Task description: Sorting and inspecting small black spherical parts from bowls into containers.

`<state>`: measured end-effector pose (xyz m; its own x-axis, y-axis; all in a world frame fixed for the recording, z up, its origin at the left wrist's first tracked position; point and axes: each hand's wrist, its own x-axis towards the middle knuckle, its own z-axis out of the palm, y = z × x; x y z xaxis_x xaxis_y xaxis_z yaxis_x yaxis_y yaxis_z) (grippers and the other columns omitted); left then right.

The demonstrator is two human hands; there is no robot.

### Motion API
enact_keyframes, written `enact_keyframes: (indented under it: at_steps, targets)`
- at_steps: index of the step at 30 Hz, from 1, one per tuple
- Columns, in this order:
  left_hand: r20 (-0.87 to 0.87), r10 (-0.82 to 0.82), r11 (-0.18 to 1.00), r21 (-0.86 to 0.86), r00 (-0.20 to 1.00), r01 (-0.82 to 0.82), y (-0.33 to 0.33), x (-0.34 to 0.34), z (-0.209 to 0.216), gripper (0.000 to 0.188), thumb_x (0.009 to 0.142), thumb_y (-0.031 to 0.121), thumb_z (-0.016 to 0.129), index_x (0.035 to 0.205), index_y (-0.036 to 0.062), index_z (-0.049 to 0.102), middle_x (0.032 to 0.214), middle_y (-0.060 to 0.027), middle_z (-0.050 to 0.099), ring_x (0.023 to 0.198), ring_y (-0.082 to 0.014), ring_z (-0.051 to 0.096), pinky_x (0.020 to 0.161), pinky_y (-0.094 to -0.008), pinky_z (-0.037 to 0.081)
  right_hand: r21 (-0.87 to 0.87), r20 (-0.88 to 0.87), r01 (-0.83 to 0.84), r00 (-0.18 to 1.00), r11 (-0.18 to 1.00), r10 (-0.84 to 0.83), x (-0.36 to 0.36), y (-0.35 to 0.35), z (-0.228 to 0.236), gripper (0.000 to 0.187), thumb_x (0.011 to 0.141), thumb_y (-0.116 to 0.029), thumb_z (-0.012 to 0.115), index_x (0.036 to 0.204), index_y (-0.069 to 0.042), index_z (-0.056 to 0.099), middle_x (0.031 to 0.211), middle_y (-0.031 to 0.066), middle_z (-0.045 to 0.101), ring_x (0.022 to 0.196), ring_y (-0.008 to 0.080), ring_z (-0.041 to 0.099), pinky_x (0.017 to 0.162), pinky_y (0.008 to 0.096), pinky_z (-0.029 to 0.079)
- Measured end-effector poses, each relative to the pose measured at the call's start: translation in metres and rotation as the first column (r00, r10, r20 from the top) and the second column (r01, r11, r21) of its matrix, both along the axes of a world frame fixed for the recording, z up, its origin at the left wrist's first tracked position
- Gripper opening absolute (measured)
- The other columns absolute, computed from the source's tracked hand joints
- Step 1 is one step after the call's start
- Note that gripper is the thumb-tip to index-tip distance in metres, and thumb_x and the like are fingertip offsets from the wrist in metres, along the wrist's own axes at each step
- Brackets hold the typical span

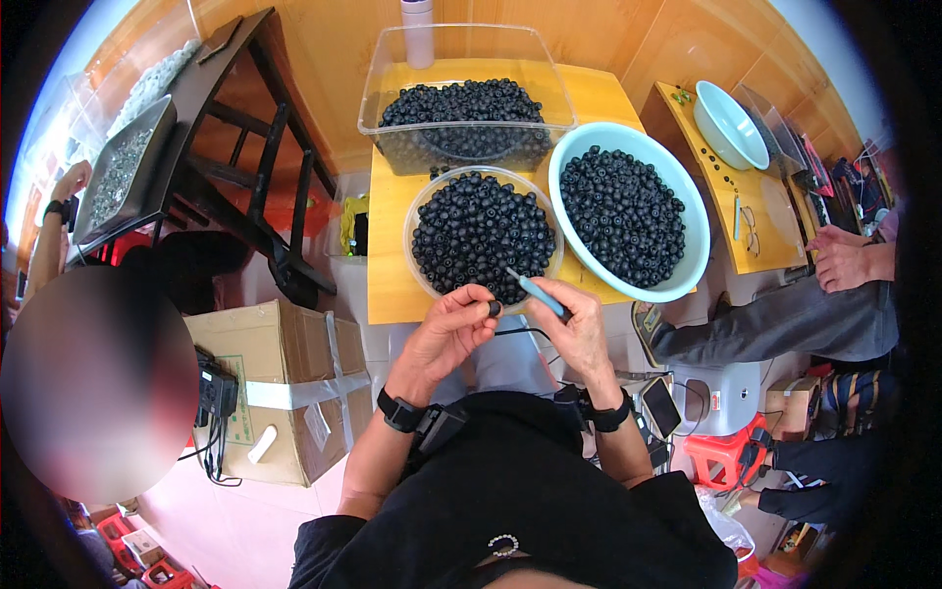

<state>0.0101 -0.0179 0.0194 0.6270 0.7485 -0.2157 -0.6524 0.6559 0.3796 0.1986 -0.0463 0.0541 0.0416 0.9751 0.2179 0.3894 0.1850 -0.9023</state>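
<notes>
My left hand (453,325) pinches one small black round piece (494,308) between thumb and fingertips, just below the rim of a clear round bowl (417,201) full of the same black pieces. My right hand (575,320) grips a thin light-blue tool (535,290) whose tip points up-left toward the held piece. Both hands hover at the near edge of a small yellow table (388,280). A pale blue basin (687,255) of black pieces sits to the right of the bowl. A clear rectangular tub (461,49) with more pieces stands behind them.
A taped cardboard box (285,383) sits at my left on the floor. A dark wooden frame (260,167) holds a grey tray at the far left. Another person's hands (849,257) rest at the right beside a second yellow table (731,196) with an empty pale bowl (731,126).
</notes>
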Motion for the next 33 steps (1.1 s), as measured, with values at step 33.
enact_keyframes:
  at_steps: [33]
  targets:
    - [-0.224, 0.004, 0.992, 0.120, 0.975, 0.024, -0.007, -0.011, -0.008, 0.019, 0.089, 0.012, 0.057, 0.106, 0.0052, 0.052, 0.100, -0.0102, 0.061, 0.079, -0.0143, 0.062, 0.066, -0.0242, 0.054, 0.024, 0.021, 0.150, 0.988, 0.988, -0.150, 0.037, 0.025, 0.008, 0.023, 0.070, -0.009, 0.072, 0.091, -0.002, 0.065, 0.075, 0.0057, 0.060, 0.069, 0.0132, 0.057, 0.064, 0.0266, 0.045]
